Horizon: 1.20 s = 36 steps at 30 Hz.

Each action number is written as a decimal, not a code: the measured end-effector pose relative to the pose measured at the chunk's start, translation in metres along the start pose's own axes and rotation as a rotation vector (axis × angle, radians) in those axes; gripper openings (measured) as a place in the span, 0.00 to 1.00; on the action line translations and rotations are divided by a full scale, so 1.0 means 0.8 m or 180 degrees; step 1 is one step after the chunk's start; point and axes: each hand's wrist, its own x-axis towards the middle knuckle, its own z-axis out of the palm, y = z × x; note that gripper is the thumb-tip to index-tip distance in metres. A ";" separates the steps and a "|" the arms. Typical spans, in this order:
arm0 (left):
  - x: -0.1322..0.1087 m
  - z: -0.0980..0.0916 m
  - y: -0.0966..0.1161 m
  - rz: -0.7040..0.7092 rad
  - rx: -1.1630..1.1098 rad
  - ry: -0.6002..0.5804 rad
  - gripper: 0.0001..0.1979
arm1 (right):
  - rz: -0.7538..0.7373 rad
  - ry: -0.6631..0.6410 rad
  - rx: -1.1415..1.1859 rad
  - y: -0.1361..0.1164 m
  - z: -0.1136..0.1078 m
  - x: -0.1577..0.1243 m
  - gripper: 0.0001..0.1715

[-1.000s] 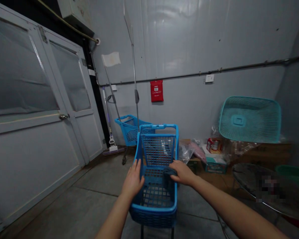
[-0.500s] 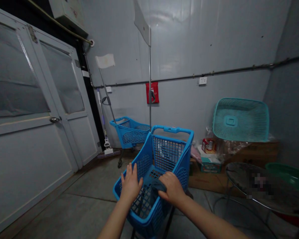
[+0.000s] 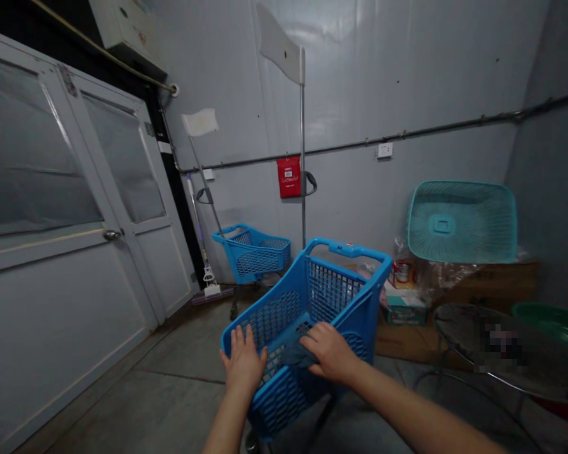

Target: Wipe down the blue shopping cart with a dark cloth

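A small blue plastic shopping cart (image 3: 282, 403) stands in front of me, turned at an angle, with mesh walls and a tall flag pole at its handle end. My right hand (image 3: 332, 354) is closed round a dark blue-grey cloth (image 3: 295, 355) at the near right rim; part of the cloth is hidden under the fingers. At the near left corner, my left hand (image 3: 243, 363) lies against the cart's rim with its fingers spread, holding nothing.
A second blue cart (image 3: 260, 260) stands behind, beside a mop (image 3: 212, 289) and a white double door (image 3: 66, 302). To the right are a round stool (image 3: 454, 328), a green basin (image 3: 556, 325), boxes and a turquoise basket (image 3: 478, 221). A red pouch (image 3: 288, 178) hangs on the wall.
The near cart has turned and shifted right in view, its flag pole too. My right hand has moved the cloth slightly along the rim. My left hand stays at the front corner.
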 end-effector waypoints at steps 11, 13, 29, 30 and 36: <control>0.022 0.009 -0.021 0.0269 -0.0760 0.0078 0.31 | 0.1764 0.1744 -0.0282 0.175 -0.168 -0.039 0.19; 0.022 0.009 -0.020 0.0286 -0.0832 0.0106 0.30 | 0.1763 0.2235 -0.0357 0.180 -0.206 -0.037 0.21; 0.031 0.012 -0.032 0.0410 -0.1093 0.0256 0.28 | 0.0689 0.0458 -0.0613 0.205 -0.184 -0.019 0.11; 0.030 0.012 -0.032 0.0426 -0.1103 0.0255 0.28 | 0.0658 0.0349 -0.0652 0.202 -0.172 -0.023 0.11; 0.029 0.014 -0.026 0.0400 -0.1028 0.0311 0.28 | 0.0460 -0.0121 -0.0783 0.137 -0.121 -0.018 0.28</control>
